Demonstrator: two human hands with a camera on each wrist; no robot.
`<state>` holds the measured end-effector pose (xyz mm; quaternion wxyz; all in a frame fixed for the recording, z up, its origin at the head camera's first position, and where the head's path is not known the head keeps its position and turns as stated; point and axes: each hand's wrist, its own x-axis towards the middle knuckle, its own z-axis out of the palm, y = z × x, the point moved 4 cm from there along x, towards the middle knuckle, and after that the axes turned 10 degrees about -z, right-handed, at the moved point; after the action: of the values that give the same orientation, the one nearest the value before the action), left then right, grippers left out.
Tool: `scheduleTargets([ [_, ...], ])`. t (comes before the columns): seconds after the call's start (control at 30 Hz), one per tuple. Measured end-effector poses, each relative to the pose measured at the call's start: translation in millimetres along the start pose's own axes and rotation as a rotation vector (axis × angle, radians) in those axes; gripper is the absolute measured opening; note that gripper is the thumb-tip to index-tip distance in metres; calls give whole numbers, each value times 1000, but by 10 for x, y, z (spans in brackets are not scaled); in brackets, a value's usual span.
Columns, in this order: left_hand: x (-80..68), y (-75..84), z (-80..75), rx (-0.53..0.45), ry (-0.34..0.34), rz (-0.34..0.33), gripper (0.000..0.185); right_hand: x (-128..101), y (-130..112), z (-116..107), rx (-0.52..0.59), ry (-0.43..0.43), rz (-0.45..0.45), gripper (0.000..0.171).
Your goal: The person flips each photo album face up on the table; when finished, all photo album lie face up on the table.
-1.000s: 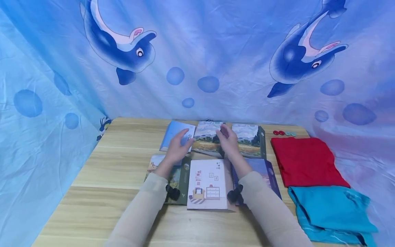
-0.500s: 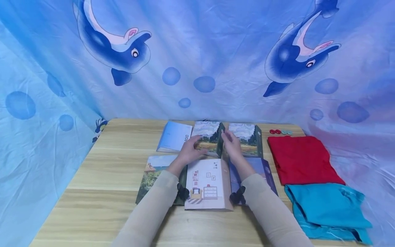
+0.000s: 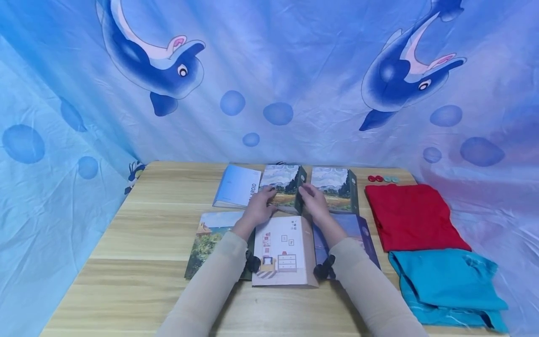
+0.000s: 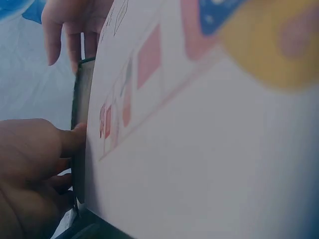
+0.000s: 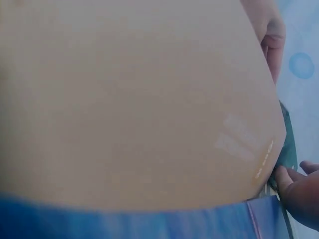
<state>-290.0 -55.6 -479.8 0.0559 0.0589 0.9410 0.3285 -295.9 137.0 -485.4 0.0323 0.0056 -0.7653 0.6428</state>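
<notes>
A book with a painted wheat-field cover [image 3: 281,177] lies in the middle of the back row. My left hand [image 3: 258,207] holds its left near part, the thumb at the near edge. My right hand [image 3: 314,201] is at its dark spine on the other side, fingertips right at the edge. In the left wrist view the left thumb and fingers grip the dark edge of the book [image 4: 82,102]. In the right wrist view the right thumb touches the green corner of the book [image 5: 289,149]. Much of the book's near part is hidden by the hands.
A blue book [image 3: 239,186] lies at the left, a matching wheat-field book [image 3: 332,180] at the right. In front lie a garden-scene book [image 3: 214,238], a white book [image 3: 280,252] and a purple book [image 3: 358,229]. Red cloth [image 3: 414,217], turquoise cloth [image 3: 450,285] and several discs [image 3: 379,179] lie rightward.
The left hand has come down from above the blue book onto the wheat-field book. The right hand has lowered to that book's spine. The view has shifted slightly.
</notes>
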Motion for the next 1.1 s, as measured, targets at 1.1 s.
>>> scheduleTargets([
  [1.1,-100,346,66,-691,-184,-121,63,-33,-304,-230,199,226,-164,35],
])
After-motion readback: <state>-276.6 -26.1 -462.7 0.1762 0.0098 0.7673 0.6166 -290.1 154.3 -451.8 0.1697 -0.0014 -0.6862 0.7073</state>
